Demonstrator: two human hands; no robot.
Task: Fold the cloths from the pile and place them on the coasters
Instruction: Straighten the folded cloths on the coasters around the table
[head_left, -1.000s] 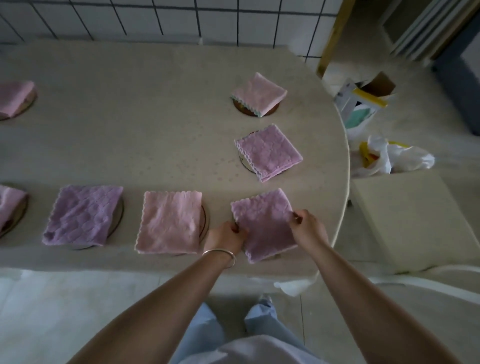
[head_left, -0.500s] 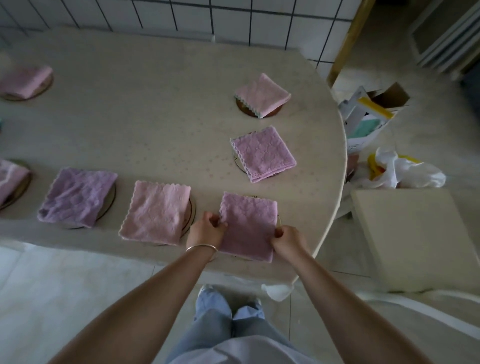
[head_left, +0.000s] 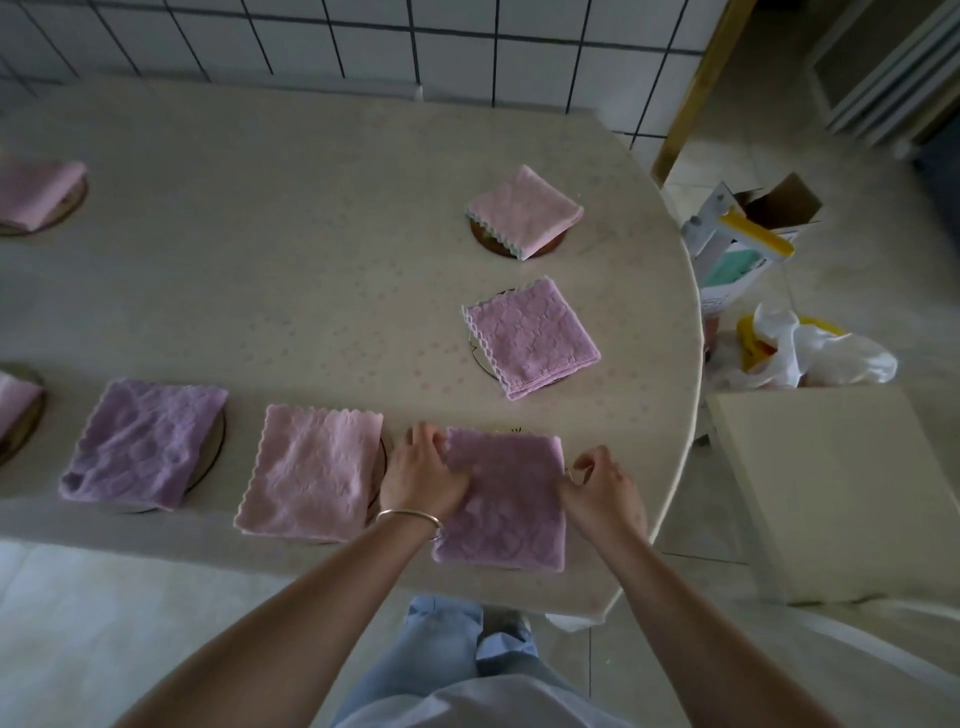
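Folded purple cloth (head_left: 506, 501) lying flat at the near edge of the desk (head_left: 311, 291), just right of centre, covering its coaster almost wholly; only a thin dark trace showing past the far edge. Roughly square, slightly longer near-to-far, so long axis running away from the body, sides squared to the desk edge, near edge close to the rim.

Left hand (head_left: 423, 475) resting on the cloth's left edge, fingers fairly straight and spread, pressing rather than gripping. Right hand (head_left: 602, 491) at the right edge, fingers loosely curled, touching or just beside the hem; whether anything is pinched, impossible to tell.

Step in hand, by the look of it: last squaring and smoothing of a cloth already set down. Next move likely calling for both hands to lift straight off without dragging the top layer, then a look for any pile or bare coaster left; none in view.

Just left, a pink cloth (head_left: 311, 473) on a coaster, then a crumpled purple one (head_left: 143, 441). Further off, a purple cloth (head_left: 530, 338) and a pink one (head_left: 524, 210), each turned cornerwise on its coaster. More pink cloths at the left border. Beyond the desk's right rim, an open carton (head_left: 743, 234) and a plastic bag (head_left: 810, 348) on the floor.
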